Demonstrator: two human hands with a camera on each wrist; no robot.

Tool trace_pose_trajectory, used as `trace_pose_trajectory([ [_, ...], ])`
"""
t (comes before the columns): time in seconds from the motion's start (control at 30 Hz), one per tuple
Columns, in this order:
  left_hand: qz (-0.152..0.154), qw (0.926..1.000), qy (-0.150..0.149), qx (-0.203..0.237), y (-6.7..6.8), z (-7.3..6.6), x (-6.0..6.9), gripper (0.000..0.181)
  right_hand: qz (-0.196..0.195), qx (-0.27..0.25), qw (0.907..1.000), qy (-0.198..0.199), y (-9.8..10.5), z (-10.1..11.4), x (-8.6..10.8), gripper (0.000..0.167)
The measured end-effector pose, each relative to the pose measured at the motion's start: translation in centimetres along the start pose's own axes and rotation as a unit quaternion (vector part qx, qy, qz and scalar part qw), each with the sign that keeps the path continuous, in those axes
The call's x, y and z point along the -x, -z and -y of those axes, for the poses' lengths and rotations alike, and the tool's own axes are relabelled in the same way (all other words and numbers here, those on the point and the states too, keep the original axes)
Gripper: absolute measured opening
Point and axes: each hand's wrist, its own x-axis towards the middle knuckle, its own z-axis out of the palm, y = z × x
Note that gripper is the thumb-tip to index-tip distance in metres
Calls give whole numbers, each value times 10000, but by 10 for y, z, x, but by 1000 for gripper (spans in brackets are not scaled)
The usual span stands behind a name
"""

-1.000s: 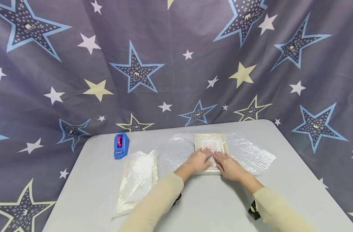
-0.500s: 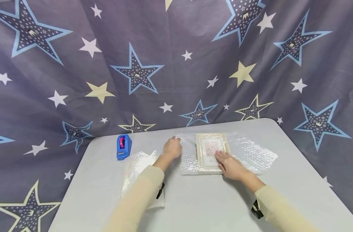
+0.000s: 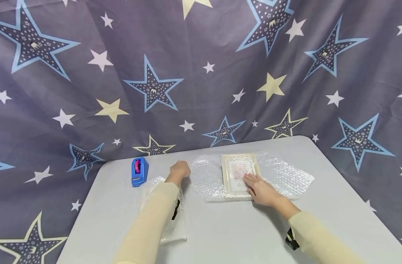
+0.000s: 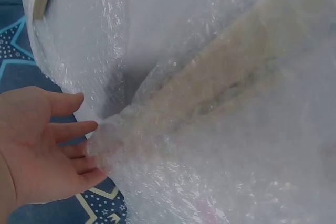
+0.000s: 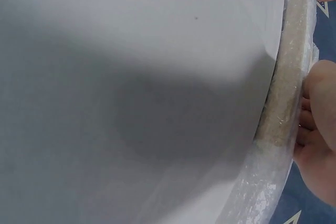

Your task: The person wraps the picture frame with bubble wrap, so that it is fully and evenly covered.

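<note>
A light wooden picture frame (image 3: pixel 224 170) lies on a spread sheet of bubble wrap (image 3: pixel 286 176). My right hand (image 3: pixel 261 189) rests on the frame's lower right part, fingers extended. In the right wrist view the same hand (image 5: pixel 320 129) lies over the frame's wrapped edge (image 5: pixel 287 87). My left hand (image 3: pixel 180 170) is at the far end of a bubble-wrapped package (image 3: pixel 176 227), partly hidden by my sleeve. In the left wrist view this hand (image 4: pixel 47 145) has its thumb apart and its fingers loosely extended, touching the package's clear wrap (image 4: pixel 173 166).
A blue tape dispenser (image 3: pixel 139 178) with a pink roll stands at the back left, beyond the package. The pale table (image 3: pixel 227 234) ends at a star-patterned curtain (image 3: pixel 201 91) along the back.
My left hand has left the frame, moved left across the bubble wrap sheet and reached the wrapped package. My right hand has stayed on the frame.
</note>
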Motion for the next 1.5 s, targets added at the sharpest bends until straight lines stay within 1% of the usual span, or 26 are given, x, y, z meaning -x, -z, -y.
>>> trace_pose_trajectory([
  [0.13,-319,9995,27,11,-1,2,-4,31,-39,14,10000,23,0,0,1,46],
  [0.27,-541,9978,88,370,2,1,-8,26,-77,-11,9999,77,0,1,1,46],
  [0.33,-631,9958,15,657,4,-1,-9,25,-78,-11,9999,90,0,1,1,47],
  [0.4,-736,9912,-90,1098,6,-4,-9,25,-78,-16,9999,75,-1,1,1,47],
  [0.43,-735,9876,-135,1384,8,-6,-9,26,-79,-29,9999,58,-1,1,1,47],
  [0.47,-710,9812,-167,1788,10,-8,-9,28,-78,-36,10000,40,-1,1,1,47],
  [0.5,-658,9727,-163,2220,12,-11,-9,29,-86,-35,10000,25,-1,1,1,46],
  [0.53,-596,9612,-140,2688,13,-13,-8,31,-87,-40,10000,11,-1,2,1,46],
  [0.57,-511,9443,-65,3249,14,-15,-6,32,-87,-51,9999,0,-1,2,1,46],
  [0.6,-411,9246,20,3786,16,-17,-5,32,-86,-56,9999,-6,-1,2,1,46],
  [0.67,-243,8815,161,4712,18,-21,0,34,-85,-70,9999,-1,-1,2,2,46],
  [0.73,-222,8530,252,5209,21,-24,6,39,-92,-71,9999,21,0,2,1,46],
  [0.8,-235,8294,263,5575,25,-27,11,41,-121,-38,9999,56,0,2,1,46],
  [0.87,-241,8145,195,5794,30,-31,16,42,-138,-18,9999,69,0,2,1,46],
  [0.97,-128,7939,76,6079,35,-36,21,39,-123,-12,9999,76,0,2,1,45],
  [1.0,-100,7905,45,6123,36,-37,23,38,-87,-45,9999,66,0,3,0,46],
  [1.07,-92,7960,11,6052,39,-41,26,37,-32,-75,9999,68,0,3,0,46],
  [1.1,-136,8015,4,5978,40,-43,28,36,-9,-87,9999,72,0,4,0,46],
  [1.13,-231,8046,6,5934,41,-45,28,36,10,-104,9999,75,0,4,-1,46],
  [1.17,-353,8099,8,5855,41,-47,29,34,34,-103,9999,71,0,5,-1,46],
  [1.2,-499,8185,19,5723,42,-48,30,32,44,-128,9999,74,1,7,-1,47],
  [1.23,-642,8244,38,5624,44,-49,30,31,64,-150,9999,53,2,8,-1,47],
  [1.3,-1012,8369,53,5379,47,-48,30,29,93,-175,9998,23,3,12,-1,48],
  [1.4,-1386,8423,52,5209,51,-44,30,29,128,-224,9997,-26,7,17,-2,49],
  [1.47,-1474,8388,69,5241,49,-36,31,30,159,-229,9996,-12,4,21,-3,49],
  [1.5,-1468,8351,108,5300,46,-32,30,30,162,-222,9996,9,3,23,-3,49],
])
